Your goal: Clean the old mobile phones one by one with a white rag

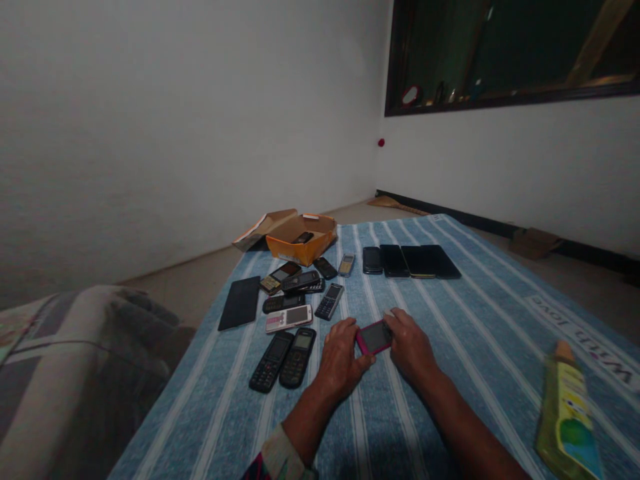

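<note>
A small pink phone (pixel 375 337) lies between both my hands, just above the blue striped cloth (pixel 465 320). My left hand (pixel 341 358) grips its left end with curled fingers. Its right end is held by my right hand (pixel 410 347). Left of my hands lie several keypad phones: two black ones (pixel 284 360), a pink-white one (pixel 289 318) and a dark one (pixel 329 301).
An open orange cardboard box (pixel 300 241) with a phone inside sits at the cloth's far edge. A row of dark smartphones (pixel 410 261) lies at the back. A black tablet (pixel 241 303) rests at left. A yellow-green bottle (pixel 567 417) lies at right. A striped cushion (pixel 75 373) is at left.
</note>
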{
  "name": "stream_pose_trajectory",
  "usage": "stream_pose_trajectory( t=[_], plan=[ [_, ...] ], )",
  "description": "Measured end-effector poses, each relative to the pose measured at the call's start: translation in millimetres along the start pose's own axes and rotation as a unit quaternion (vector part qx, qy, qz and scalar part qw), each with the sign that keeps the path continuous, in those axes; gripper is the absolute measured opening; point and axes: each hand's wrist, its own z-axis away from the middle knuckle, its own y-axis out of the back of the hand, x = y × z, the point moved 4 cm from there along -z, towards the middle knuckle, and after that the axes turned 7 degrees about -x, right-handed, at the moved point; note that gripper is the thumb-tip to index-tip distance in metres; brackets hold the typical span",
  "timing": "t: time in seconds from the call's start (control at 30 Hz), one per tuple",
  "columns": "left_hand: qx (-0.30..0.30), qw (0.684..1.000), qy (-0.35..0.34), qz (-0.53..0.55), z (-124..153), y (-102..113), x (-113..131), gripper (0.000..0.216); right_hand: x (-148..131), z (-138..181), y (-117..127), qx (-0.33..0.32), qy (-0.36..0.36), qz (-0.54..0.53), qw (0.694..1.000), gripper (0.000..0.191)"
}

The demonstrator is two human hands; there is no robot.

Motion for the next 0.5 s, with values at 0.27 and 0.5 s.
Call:
stream_pose_trajectory(
  t=[0.27,0.5],
  plan=[
    [0.021,0.999,-0.022,-0.010,0.5,-6.9,-6.8,0.048,-33.9,10.8,-4.9,0.022,0.135,-0.032,0.990,0.027],
    [0.043,0.998,-0.043,-0.006,2.1,-8.0,-8.5,0.045,-49.2,14.4,-9.5,0.015,0.170,-0.050,0.984,0.026]
  ],
)
